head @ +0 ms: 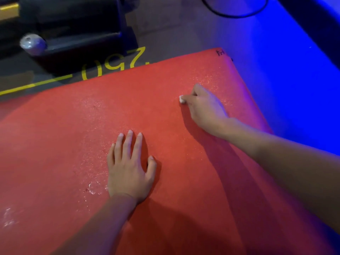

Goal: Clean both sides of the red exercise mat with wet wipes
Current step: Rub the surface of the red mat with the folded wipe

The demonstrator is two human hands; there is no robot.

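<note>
Item: red exercise mat (pixel 55 144), flat on the floor (pixel 174 34), surface glistening wet in patches. Our left hand (pixel 128 170) presses it, fingers straight and spread. Our right hand (pixel 204 107) curls around a small white wipe (pixel 182 99), held against the mat's far right area.

Past what I'm working on there's a big black gym machine (pixel 73 28) sitting on the dark floor (pixel 165 34), with a shiny metal knob (pixel 32 44) sticking out on its left. Yellow floor markings (pixel 114 62) run in front of it, and a black cable (pixel 237 11) loops across the floor up top, all under blue light.
</note>
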